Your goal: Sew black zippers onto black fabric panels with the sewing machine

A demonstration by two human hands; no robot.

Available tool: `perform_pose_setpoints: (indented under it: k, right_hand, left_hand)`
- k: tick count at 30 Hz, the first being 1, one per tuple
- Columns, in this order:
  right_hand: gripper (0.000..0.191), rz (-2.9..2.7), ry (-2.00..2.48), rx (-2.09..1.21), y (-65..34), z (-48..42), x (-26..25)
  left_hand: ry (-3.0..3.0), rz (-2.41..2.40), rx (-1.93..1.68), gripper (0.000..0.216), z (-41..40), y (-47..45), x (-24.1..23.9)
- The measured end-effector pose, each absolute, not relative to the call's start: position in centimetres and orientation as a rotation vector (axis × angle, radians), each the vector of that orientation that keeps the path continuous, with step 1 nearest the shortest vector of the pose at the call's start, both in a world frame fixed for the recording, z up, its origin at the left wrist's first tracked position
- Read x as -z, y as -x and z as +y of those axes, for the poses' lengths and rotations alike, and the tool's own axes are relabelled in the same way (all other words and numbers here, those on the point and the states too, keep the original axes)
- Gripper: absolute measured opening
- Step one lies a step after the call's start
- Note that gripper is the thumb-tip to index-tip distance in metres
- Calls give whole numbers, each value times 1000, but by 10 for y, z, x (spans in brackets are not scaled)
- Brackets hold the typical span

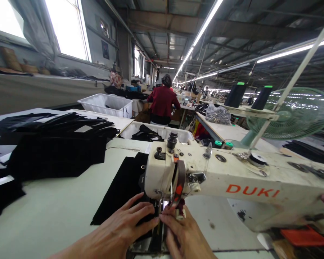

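A white sewing machine (205, 172) marked DUKI stands in front of me. Black fabric (121, 187) lies flat on the table and runs under the needle area. My left hand (126, 223) rests on this fabric just left of the presser foot (160, 210), palm down with the fingers stretched out. On the other side of the foot, my right hand (179, 228) has its fingers bent and pressed together at the fabric's edge. The tips of both hands nearly meet there. The needle itself is hard to make out.
Stacks of black cut pieces (56, 151) cover the table's left side. Behind the machine stand white bins (108, 104) holding dark cloth. Thread cones (235, 95) and a green fan (288, 113) are at right. A person in a red top (164, 100) works farther off.
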State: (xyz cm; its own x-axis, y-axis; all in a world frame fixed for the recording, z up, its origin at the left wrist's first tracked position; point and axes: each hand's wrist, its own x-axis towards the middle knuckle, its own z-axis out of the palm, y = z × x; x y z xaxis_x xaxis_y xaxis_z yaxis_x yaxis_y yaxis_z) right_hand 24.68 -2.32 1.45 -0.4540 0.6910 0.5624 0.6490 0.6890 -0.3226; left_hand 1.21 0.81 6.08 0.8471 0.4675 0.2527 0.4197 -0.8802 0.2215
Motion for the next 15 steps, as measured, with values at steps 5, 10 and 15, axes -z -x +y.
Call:
perform_pose_setpoints:
  k: [5,10,15]
  right_hand:
    - [50,-2240,1063,-3,-250,-22,-3]
    - [56,-2281,1129,-26,-251,-23,0]
    - [50,-2291,1181,5,-249,-25,-1]
  left_hand:
    - [-2850,757,-408,84,14,-10,-54]
    - [-2814,749,-490,87,18,-5,-37]
    - [-2824,768,-471,85,20,-2,-29]
